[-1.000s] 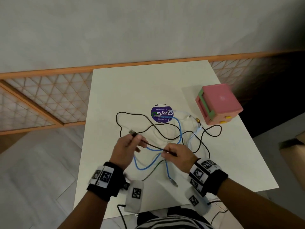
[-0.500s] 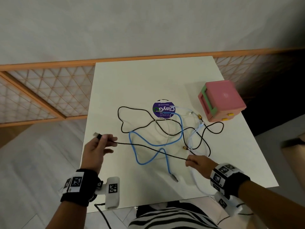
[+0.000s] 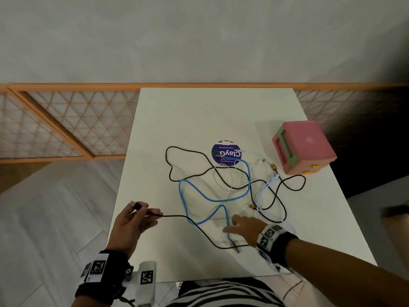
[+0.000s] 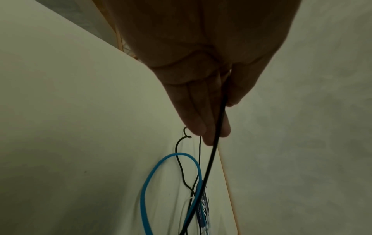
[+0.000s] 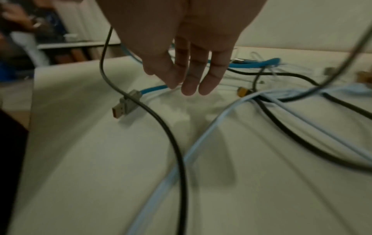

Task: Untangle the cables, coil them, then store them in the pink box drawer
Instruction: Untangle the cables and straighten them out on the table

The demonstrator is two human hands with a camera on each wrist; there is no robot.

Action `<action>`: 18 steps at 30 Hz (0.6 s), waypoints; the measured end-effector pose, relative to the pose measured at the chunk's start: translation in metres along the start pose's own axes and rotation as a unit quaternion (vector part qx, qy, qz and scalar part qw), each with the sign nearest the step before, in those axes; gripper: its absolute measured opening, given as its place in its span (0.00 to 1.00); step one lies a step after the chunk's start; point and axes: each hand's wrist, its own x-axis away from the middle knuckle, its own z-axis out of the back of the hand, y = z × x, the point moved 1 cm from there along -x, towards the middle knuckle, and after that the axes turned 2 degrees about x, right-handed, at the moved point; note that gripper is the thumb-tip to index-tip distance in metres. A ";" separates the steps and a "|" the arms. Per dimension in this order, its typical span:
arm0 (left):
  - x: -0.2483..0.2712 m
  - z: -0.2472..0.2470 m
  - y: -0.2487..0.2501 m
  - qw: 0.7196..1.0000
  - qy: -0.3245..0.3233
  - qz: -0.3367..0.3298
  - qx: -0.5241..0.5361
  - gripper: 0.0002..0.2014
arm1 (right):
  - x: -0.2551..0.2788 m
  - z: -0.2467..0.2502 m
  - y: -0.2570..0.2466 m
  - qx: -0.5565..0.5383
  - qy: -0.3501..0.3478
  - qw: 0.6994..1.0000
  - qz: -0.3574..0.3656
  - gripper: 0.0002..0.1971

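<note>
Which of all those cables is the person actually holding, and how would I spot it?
Start at the white table with the pink box at its right edge. Near the table's left edge, the left hand pinches one end of the black cable. Unlike the blue cable and the pale ones lying flat, its held end is lifted off the table.

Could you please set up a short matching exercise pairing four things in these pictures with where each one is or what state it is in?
Things:
1. black cable
2. blue cable
3. pink box
4. right hand

Places or states:
A. stands at the table's right edge, drawer shut
B. one end pinched in the left hand
C. open, fingers straight, holding nothing
D. lies looped mid-table, its plug near the right hand

Pairs: 1-B, 2-D, 3-A, 4-C
</note>
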 end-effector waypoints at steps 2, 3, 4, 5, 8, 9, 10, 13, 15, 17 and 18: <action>0.005 0.003 0.002 1.000 0.008 -0.001 0.012 0.08 | -0.008 0.007 -0.008 0.065 -0.033 0.997 0.016 0.27; 0.007 0.005 0.003 1.000 0.014 -0.005 0.020 0.09 | -0.012 0.008 -0.011 0.100 -0.029 0.994 0.023 0.25; 0.008 0.006 0.003 0.999 0.021 -0.010 0.024 0.09 | -0.016 0.008 -0.012 0.129 0.009 0.991 0.023 0.23; 0.009 0.007 0.004 0.999 0.027 -0.015 0.029 0.09 | -0.018 0.010 -0.012 0.146 0.014 0.989 0.024 0.21; 0.011 0.010 0.004 0.998 0.042 -0.033 0.029 0.09 | -0.033 0.006 0.006 0.151 0.063 0.987 -0.004 0.20; 0.012 0.010 0.005 0.997 0.049 -0.041 0.035 0.10 | -0.036 0.009 0.013 0.138 0.114 0.984 0.005 0.17; 0.012 0.010 0.006 0.996 0.058 -0.050 0.045 0.11 | -0.025 0.022 0.011 0.121 0.185 0.975 0.022 0.13; 0.008 0.004 0.013 0.989 0.082 -0.067 0.101 0.12 | 0.001 0.058 0.013 -0.082 0.302 0.950 0.014 0.09; 0.002 -0.008 0.017 0.985 0.083 -0.059 0.139 0.12 | 0.011 0.073 0.011 -0.233 0.313 0.921 -0.014 0.09; -0.007 -0.026 0.019 0.983 0.076 -0.044 0.161 0.12 | 0.012 0.085 -0.001 -0.351 0.343 0.872 -0.001 0.06; -0.011 -0.037 0.019 0.984 0.072 -0.034 0.161 0.12 | 0.011 0.093 -0.009 -0.383 0.360 0.851 0.004 0.08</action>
